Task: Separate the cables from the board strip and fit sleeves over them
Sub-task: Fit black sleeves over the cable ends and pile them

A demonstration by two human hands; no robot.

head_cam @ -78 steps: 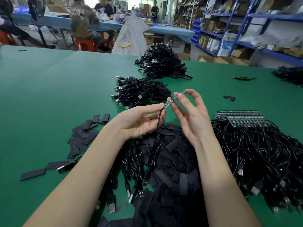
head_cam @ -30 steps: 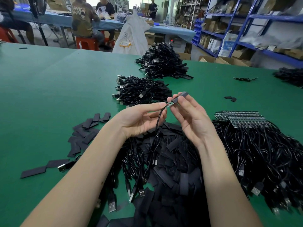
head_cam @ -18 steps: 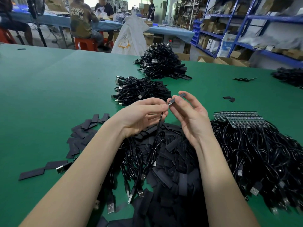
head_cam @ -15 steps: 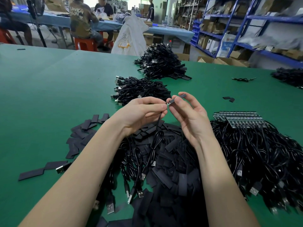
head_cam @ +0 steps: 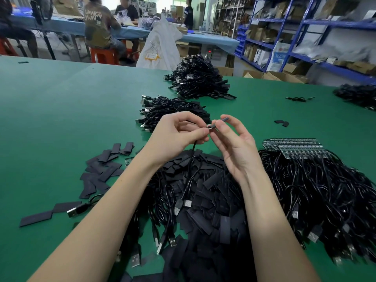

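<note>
Green table [head_cam: 61,110] in a workshop; blue shelving upper right, seated people at a blue bench upper left, blurred.

Frame centre: black cable [head_cam: 188,180] pinched at its top end by the left hand [head_cam: 177,137], thumb and index closed on it, other fingers curled under. Cable hangs down from the fist, loops over the pile and ends in a USB plug [head_cam: 184,204] lower centre. Right hand [head_cam: 234,147] just beside, thumb and index pinching a grey-black sleeve [head_cam: 220,122] that sticks up and right past the fingertips; remaining fingers loosely spread. Fingertips of the two hands meet at the cable tip; how far the sleeve sits over it cannot be told, the joint is hidden by fingers.

Below the hands: heap of flat black sleeves [head_cam: 211,200], more scattered to the left. Right of centre: tangle of cables still on the board strip [head_cam: 295,147], strip detail too small to read. Above the hands: two piles of cables [head_cam: 173,110]; partly hidden by the left hand. Another pile cut off at right edge.
</note>
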